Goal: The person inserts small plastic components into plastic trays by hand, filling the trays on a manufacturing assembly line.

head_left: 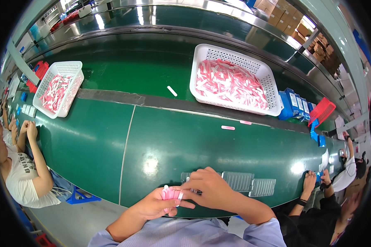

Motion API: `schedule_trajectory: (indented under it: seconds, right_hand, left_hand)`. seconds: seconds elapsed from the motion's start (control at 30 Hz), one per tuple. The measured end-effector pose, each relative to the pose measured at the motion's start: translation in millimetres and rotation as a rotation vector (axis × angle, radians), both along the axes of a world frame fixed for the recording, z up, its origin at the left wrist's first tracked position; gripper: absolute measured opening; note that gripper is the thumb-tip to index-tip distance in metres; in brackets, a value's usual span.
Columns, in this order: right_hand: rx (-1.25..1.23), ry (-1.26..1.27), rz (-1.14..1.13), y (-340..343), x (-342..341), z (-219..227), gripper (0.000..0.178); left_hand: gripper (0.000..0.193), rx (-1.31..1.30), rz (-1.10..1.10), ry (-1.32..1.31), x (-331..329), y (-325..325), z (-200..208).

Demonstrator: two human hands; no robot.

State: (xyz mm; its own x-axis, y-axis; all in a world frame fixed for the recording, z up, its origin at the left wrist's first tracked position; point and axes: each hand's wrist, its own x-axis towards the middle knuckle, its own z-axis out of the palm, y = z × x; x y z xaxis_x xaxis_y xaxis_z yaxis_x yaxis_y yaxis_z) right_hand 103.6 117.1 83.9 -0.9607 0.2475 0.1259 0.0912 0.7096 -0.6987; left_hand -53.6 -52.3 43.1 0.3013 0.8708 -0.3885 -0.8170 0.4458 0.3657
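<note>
My left hand [154, 204] is closed around a small bundle of pink and white plastic strips [172, 193], just above the table's near edge. Right beside it, my right hand [210, 187] reaches across with bent fingers, its fingertips close to the bundle. Whether a strip sits between those fingertips is hidden. Partly beneath and beyond my right hand lie clear ribbed plastic trays; one tray [238, 181] and another tray [262, 187] show to its right.
A large white basket [200, 88] heaped with pink and white strips stands beyond; a smaller basket [75, 92] stands at left. Loose strips [228, 128] lie on the green table [173, 144]. Blue boxes [290, 105] and a red basket [322, 110] are at right. Co-workers sit on both sides.
</note>
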Motion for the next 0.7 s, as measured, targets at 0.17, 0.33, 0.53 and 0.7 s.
schedule_trajectory:
  seconds: [0.17,0.33,0.53,0.7]
  right_hand:
    - [-0.298,0.048,-0.158,7.4,15.9,21.1,0.011]
    - [-0.218,-0.127,-0.077,-1.5,10.5,12.7,0.009]
    - [-0.246,0.041,-0.054,11.5,25.7,-2.4,0.021]
    - [-0.741,0.161,-0.084,32.1,44.1,-1.0,0.025]
  left_hand:
    - [0.054,0.040,0.000,-0.015,-6.4,-1.8,4.7]
    - [0.060,0.143,-0.061,0.060,1.1,10.3,11.8]
    - [0.058,0.133,-0.050,0.045,-0.9,2.5,8.2]
    - [0.050,0.004,0.071,-0.035,-9.3,-7.3,-3.0]
